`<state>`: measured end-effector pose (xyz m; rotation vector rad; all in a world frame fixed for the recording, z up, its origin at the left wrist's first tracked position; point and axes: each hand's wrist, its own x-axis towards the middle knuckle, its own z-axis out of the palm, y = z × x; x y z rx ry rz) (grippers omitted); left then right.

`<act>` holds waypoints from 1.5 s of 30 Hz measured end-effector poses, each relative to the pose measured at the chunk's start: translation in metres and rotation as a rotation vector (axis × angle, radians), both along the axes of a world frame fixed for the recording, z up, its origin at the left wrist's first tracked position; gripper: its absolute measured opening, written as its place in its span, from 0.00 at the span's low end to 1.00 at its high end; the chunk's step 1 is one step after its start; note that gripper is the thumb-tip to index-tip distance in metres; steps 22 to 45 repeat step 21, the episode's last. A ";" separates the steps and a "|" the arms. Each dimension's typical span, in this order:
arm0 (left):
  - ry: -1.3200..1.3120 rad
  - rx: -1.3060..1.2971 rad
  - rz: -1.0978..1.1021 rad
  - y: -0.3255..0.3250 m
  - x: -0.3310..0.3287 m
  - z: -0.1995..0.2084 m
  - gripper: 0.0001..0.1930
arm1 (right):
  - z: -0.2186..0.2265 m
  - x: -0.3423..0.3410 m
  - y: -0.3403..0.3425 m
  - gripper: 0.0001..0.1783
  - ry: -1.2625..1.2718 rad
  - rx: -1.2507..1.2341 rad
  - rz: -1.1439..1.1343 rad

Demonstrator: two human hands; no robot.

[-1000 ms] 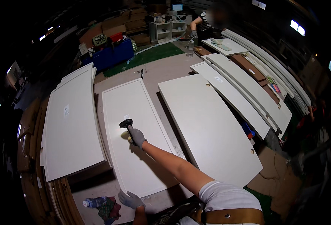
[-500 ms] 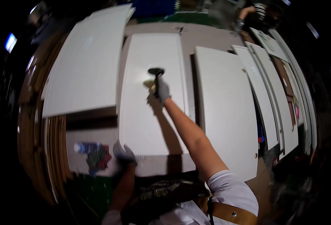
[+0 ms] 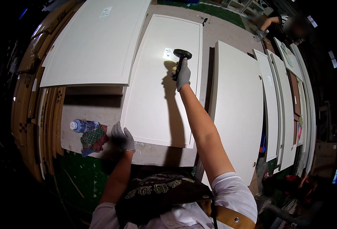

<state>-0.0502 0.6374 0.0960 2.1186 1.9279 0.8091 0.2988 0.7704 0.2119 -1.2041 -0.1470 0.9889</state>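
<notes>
Right hand [image 3: 183, 74] grips black tool [image 3: 181, 57] over white panel [image 3: 157, 99] — left hand [image 3: 122, 138] spread flat at its near edge.

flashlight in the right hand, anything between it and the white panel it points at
Nothing visible. The right hand holds the black flashlight over the middle white panel, with only a small sticker lying flat on the lit patch. The left hand rests at the panel's near corner, well away.
</notes>
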 end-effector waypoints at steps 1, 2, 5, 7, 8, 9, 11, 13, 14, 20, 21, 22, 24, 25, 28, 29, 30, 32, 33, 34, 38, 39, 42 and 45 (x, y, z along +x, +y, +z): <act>0.003 0.014 0.002 0.000 -0.001 -0.002 0.22 | 0.000 0.001 0.001 0.28 0.002 -0.009 0.003; 0.004 0.029 0.003 0.000 0.000 -0.004 0.22 | 0.000 0.002 0.002 0.28 0.002 -0.018 0.006; 0.002 0.089 0.020 -0.002 -0.001 -0.005 0.22 | -0.004 0.000 0.002 0.28 0.008 -0.023 0.035; 0.000 0.057 0.030 -0.002 -0.004 -0.011 0.22 | -0.004 -0.003 0.004 0.29 -0.009 -0.039 0.018; -0.003 0.042 0.035 -0.002 -0.004 -0.011 0.22 | -0.003 -0.003 0.004 0.29 -0.019 -0.046 0.009; -0.008 0.033 0.036 -0.003 -0.005 -0.011 0.22 | -0.004 -0.004 0.005 0.29 -0.032 -0.044 0.009; -0.020 0.015 0.032 -0.001 -0.005 -0.009 0.22 | -0.006 -0.003 0.005 0.30 -0.059 -0.041 0.005; -0.035 0.111 -0.038 -0.003 -0.005 -0.002 0.20 | -0.010 -0.004 0.001 0.31 -0.092 -0.028 0.016; -0.051 0.173 -0.078 0.005 0.002 0.005 0.19 | -0.003 0.002 0.004 0.32 -0.124 -0.002 0.006; -0.111 0.374 -0.115 0.014 -0.002 0.001 0.18 | -0.045 0.011 0.003 0.31 -0.651 -0.181 -0.247; -0.119 0.400 -0.143 0.029 0.007 0.005 0.18 | -0.036 0.023 0.006 0.31 -0.649 -0.163 -0.283; -0.119 0.400 -0.143 0.029 0.007 0.005 0.18 | -0.036 0.023 0.006 0.31 -0.649 -0.163 -0.283; -0.119 0.400 -0.143 0.029 0.007 0.005 0.18 | -0.036 0.023 0.006 0.31 -0.649 -0.163 -0.283; -0.119 0.400 -0.143 0.029 0.007 0.005 0.18 | -0.036 0.023 0.006 0.31 -0.649 -0.163 -0.283; -0.119 0.400 -0.143 0.029 0.007 0.005 0.18 | -0.036 0.023 0.006 0.31 -0.649 -0.163 -0.283; -0.119 0.400 -0.143 0.029 0.007 0.005 0.18 | -0.036 0.023 0.006 0.31 -0.649 -0.163 -0.283; -0.119 0.400 -0.143 0.029 0.007 0.005 0.18 | -0.036 0.023 0.006 0.31 -0.649 -0.163 -0.283; -0.119 0.400 -0.143 0.029 0.007 0.005 0.18 | -0.036 0.023 0.006 0.31 -0.649 -0.163 -0.283; -0.119 0.400 -0.143 0.029 0.007 0.005 0.18 | -0.036 0.023 0.006 0.31 -0.649 -0.163 -0.283; -0.119 0.400 -0.143 0.029 0.007 0.005 0.18 | -0.036 0.023 0.006 0.31 -0.649 -0.163 -0.283; -0.119 0.400 -0.143 0.029 0.007 0.005 0.18 | -0.036 0.023 0.006 0.31 -0.649 -0.163 -0.283; -0.119 0.400 -0.143 0.029 0.007 0.005 0.18 | -0.036 0.023 0.006 0.31 -0.649 -0.163 -0.283; -0.119 0.400 -0.143 0.029 0.007 0.005 0.18 | -0.036 0.023 0.006 0.31 -0.649 -0.163 -0.283; -0.119 0.400 -0.143 0.029 0.007 0.005 0.18 | -0.036 0.023 0.006 0.31 -0.649 -0.163 -0.283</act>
